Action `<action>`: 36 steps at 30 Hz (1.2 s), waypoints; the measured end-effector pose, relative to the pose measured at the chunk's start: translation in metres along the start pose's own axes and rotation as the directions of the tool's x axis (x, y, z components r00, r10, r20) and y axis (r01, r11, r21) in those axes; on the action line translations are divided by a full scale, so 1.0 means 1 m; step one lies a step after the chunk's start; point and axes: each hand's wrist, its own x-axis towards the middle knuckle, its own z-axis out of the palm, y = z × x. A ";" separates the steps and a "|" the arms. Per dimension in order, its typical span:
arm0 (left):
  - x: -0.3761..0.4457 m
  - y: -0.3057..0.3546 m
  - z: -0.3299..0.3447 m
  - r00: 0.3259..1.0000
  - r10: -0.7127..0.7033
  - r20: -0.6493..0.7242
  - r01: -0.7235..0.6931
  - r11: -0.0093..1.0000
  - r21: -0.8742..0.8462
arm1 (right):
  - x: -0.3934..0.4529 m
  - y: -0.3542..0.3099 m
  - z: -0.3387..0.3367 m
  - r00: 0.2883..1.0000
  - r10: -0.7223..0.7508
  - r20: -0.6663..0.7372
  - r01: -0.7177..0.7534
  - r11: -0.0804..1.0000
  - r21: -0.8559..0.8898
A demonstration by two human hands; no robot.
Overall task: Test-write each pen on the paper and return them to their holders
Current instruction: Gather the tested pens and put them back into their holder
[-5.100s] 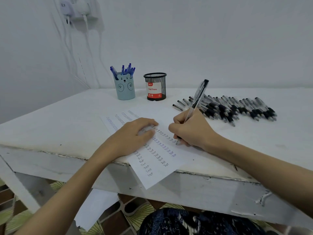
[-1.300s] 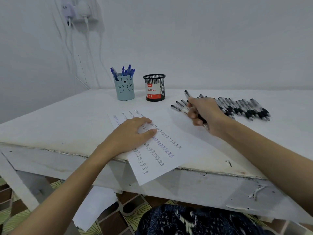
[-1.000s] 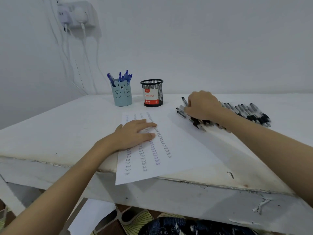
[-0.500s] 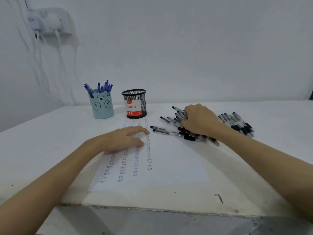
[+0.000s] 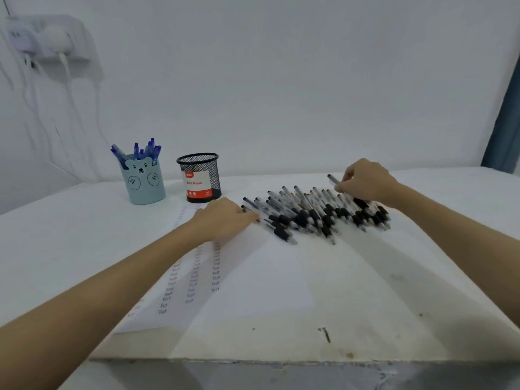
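Note:
Several black pens (image 5: 306,212) lie bunched in a pile on the white table (image 5: 380,291), past the far right corner of the paper (image 5: 253,277) with its columns of test writing. My left hand (image 5: 225,218) rests palm down on the paper's far end, its fingertips touching the pile's left edge. My right hand (image 5: 365,181) is at the pile's right end, fingers curled, pinching one black pen (image 5: 333,180) that sticks out to the left. The black mesh holder (image 5: 201,175) stands behind the paper. Left of it, the blue bear holder (image 5: 143,181) holds blue pens (image 5: 140,150).
The table's chipped front edge (image 5: 281,361) runs along the bottom. A wall socket with plugs and hanging cables (image 5: 50,38) is on the wall at upper left. A blue curtain edge (image 5: 503,136) shows at far right.
My right hand stopped writing and went to the row of pens, which is now pushed into a tighter pile. My left hand slid up the paper to the pile's left edge. The camera moved closer.

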 end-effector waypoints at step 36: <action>0.072 0.094 0.036 0.989 -0.145 0.011 0.140 0.923 -0.358 | 0.015 0.036 -0.001 0.946 0.203 0.254 -0.187 0.979 -0.085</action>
